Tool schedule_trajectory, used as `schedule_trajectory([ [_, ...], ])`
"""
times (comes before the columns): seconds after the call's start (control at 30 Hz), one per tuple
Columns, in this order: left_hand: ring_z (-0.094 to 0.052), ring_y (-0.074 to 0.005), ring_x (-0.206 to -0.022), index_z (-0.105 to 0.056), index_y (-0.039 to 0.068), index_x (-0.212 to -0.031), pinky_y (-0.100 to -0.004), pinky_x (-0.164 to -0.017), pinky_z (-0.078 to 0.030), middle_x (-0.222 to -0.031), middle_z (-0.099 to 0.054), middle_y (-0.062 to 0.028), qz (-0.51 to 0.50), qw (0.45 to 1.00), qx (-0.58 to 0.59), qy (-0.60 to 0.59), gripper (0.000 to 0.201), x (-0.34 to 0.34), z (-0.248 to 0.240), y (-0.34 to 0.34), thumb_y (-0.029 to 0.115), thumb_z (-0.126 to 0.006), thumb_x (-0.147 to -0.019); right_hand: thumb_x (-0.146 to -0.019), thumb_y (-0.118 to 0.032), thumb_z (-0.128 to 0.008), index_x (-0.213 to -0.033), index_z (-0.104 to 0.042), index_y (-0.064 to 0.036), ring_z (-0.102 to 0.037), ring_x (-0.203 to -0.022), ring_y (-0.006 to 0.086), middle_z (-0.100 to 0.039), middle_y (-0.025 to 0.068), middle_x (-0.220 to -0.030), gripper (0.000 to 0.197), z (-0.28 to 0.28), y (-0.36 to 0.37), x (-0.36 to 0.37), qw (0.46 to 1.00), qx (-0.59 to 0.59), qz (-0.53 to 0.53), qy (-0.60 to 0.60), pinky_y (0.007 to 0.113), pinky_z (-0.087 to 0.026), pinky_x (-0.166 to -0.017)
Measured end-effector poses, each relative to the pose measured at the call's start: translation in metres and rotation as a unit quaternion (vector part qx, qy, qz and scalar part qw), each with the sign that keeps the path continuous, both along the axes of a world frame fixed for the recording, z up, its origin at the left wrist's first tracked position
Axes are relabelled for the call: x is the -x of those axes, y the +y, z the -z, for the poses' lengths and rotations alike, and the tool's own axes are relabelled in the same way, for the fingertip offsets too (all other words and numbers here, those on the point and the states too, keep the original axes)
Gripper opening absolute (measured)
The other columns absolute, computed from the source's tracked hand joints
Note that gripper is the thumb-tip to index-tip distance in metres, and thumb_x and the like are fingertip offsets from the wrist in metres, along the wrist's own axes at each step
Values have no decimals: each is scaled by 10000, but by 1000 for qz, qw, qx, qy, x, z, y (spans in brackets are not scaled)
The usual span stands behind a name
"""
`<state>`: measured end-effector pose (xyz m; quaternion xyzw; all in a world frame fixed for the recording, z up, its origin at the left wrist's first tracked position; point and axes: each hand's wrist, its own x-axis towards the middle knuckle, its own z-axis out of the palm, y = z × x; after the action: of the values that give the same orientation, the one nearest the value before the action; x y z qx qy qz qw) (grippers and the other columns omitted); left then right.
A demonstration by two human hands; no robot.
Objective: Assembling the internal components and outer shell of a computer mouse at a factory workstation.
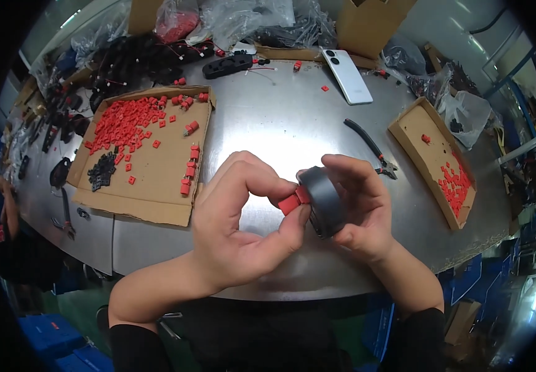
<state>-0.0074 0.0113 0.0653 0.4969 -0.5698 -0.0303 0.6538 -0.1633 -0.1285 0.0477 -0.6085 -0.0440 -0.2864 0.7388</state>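
Observation:
My left hand (243,217) pinches a small red plastic part (290,203) between thumb and index finger. That part touches the inner side of a dark grey, rounded housing (327,201). Around the housing's outer side wrap the fingers and thumb of my right hand (367,211). Both hands are raised over the middle of the metal table, close together. The housing is tilted, so most of its inside cannot be seen.
On the left lies a cardboard tray (135,209) of red pieces and black pieces. Another cardboard tray (426,164) of red pieces sits at right. Cutting pliers (367,141) and a white phone (347,77) lie beyond my hands. Plastic bags (243,25) line the back.

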Motion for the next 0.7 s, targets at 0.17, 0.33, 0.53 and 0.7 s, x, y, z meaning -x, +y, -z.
schedule_trajectory([
  [0.17,-613,-205,-884,-625,-12,-1059,-298,-781,-493,-981,-650,-119,80,997,13,-17,274,-14,4,-3,-8,-753,-817,-750,-66,-916,-1342,-580,-5,-638,-1269,313,-647,199,-1347,684,-10,-12,1,974,196,52,-100,427,-497,-1085],
  [0.33,-610,-265,-1053,-589,-11,-1154,-341,-880,-509,-1112,-624,-156,135,989,22,-56,308,-23,12,-11,38,-730,-884,-685,-167,-969,-1194,-661,-30,-684,-1155,359,-661,213,-1269,610,-27,-9,7,885,427,173,-72,426,-568,-969],
  [0.53,-614,-295,-1088,-581,0,-1164,-403,-961,-495,-1094,-629,-156,138,987,35,-68,306,-21,12,-14,73,-728,-905,-714,-146,-931,-1184,-694,-26,-674,-1139,314,-660,192,-1254,539,-33,-5,10,879,435,184,-70,393,-583,-931],
  [0.7,-619,-293,-1075,-590,-13,-1148,-397,-950,-497,-1083,-638,-159,114,991,36,-62,289,-20,13,-15,70,-725,-906,-737,-99,-883,-1197,-692,-18,-672,-1141,319,-659,198,-1257,505,-30,-4,9,890,412,186,-60,390,-570,-937],
])
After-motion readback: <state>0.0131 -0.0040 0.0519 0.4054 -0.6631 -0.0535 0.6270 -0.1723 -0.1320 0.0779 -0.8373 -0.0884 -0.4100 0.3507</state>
